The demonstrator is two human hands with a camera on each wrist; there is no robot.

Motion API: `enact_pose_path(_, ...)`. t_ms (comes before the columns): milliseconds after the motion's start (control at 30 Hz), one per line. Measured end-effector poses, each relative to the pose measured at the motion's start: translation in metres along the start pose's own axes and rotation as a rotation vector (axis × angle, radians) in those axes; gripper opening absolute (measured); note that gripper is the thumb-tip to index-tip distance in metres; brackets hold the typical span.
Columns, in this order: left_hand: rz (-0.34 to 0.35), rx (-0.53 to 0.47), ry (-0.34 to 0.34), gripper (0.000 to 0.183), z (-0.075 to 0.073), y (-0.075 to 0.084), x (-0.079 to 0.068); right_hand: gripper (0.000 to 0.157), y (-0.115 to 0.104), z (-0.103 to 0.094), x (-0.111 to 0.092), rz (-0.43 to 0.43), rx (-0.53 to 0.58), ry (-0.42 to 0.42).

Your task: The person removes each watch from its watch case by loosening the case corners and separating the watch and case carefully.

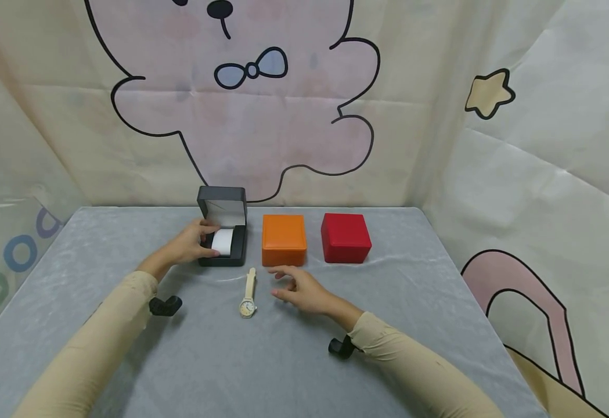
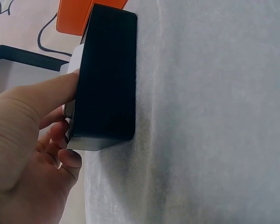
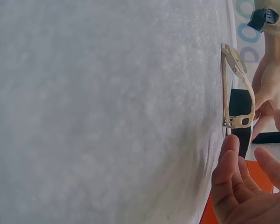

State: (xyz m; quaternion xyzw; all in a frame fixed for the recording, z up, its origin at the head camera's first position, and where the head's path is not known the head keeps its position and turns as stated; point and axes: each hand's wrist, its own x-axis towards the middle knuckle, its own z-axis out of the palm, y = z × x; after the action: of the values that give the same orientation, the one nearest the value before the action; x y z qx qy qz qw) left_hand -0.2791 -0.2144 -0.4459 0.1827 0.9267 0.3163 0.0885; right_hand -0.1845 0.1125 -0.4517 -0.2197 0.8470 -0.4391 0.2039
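A dark grey watch box (image 1: 238, 247) stands with its lid up at the back of the table. Inside it lies a white cushion (image 1: 223, 241). My left hand (image 1: 189, 242) reaches over the box's left side, thumb at the cushion's front end and fingers at the back, pinching it; the fingertips are partly hidden in the left wrist view. A cream-strapped wristwatch (image 1: 248, 296) lies on the cloth, dial toward me, its buckle (image 3: 240, 122) showing in the right wrist view. My right hand (image 1: 304, 290) hovers just right of the watch, fingers loosely bent, holding nothing.
Right of the watch box stand a closed orange box (image 1: 284, 241) and a closed red box (image 1: 346, 238). A grey cloth (image 1: 262, 371) covers the table. Behind it hangs a printed curtain (image 1: 304, 133).
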Motion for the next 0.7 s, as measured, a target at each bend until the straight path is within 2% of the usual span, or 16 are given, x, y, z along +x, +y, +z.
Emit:
enact_pose_path(167, -0.004, 0.004, -0.009, 0.073, 0.001, 0.001, -0.001, 0.051, 0.0, -0.002, -0.002, -0.007, -0.004, 0.009)
enact_pose_path(467, 0.015, -0.021, 0.033, 0.074, 0.002, 0.001, -0.006, 0.046, 0.002, -0.008, -0.003, -0.017, 0.036, 0.031)
enact_pose_path(700, 0.026, -0.091, 0.087, 0.055, 0.001, 0.004, -0.01, 0.044, 0.006, -0.013, -0.006, -0.029, 0.06, 0.061)
